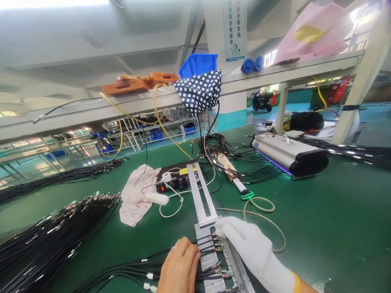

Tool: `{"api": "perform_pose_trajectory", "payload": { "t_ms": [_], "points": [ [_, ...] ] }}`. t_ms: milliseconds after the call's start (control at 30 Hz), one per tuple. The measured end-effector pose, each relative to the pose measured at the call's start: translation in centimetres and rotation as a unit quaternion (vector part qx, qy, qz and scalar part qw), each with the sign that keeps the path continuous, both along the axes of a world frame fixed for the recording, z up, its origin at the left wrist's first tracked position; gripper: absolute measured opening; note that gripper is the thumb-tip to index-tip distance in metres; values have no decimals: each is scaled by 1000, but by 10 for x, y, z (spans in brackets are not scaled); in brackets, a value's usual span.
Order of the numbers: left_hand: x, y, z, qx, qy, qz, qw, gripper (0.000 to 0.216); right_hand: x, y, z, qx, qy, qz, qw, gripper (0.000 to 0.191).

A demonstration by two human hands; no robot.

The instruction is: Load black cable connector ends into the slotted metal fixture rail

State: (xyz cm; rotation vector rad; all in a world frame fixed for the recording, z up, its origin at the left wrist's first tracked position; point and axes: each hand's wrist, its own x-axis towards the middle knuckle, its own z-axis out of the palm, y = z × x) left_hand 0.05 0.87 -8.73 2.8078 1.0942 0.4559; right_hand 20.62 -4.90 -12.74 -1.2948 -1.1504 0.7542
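Observation:
My left hand [180, 266], bare, is closed with its fingers bent together over black cables [159, 266] at the left side of a metal fixture [207, 260]. The cables run from the lower left across the fixture, and their small connector ends [218, 244] sit in a row along it. My right hand [249, 248], in a white glove, reaches in from the right. Its thumb and fingertips are pinched together at the fixture's far end, beside the topmost connector; anything between them is hidden. A slotted metal bar [200, 195] extends away from the fixture.
Bundles of black cables [55, 240] lie at left. Beyond the fixture are a black control box [174, 177], a pinkish cloth [137, 195] and a green-tipped tool [241, 187]. A silver lamp [290, 152] glows violet at right. An overhead shelf [253, 79] holds a blue bin [198, 65].

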Motion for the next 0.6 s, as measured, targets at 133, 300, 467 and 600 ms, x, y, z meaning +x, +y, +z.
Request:
{"api": "perform_pose_trajectory", "payload": {
  "t_ms": [133, 300, 467, 600],
  "points": [
    [4, -1, -2, 26, 23, 1, 999, 35, 1, -1, 0, -2, -10, -7, 1000, 36],
    [2, 3, 0, -42, 15, 1, 999, 37, 5, -3, 4, -28, -29, -27, 999, 34],
    [-1, 7, 2, -139, 36, -6, 990, 37, 3, -6, 9, -42, -51, -30, 997, 39],
    [4, 0, 3, -147, -22, 6, 989, 32, 0, -7, 6, -35, -66, -29, 997, 34]
  ]
}}
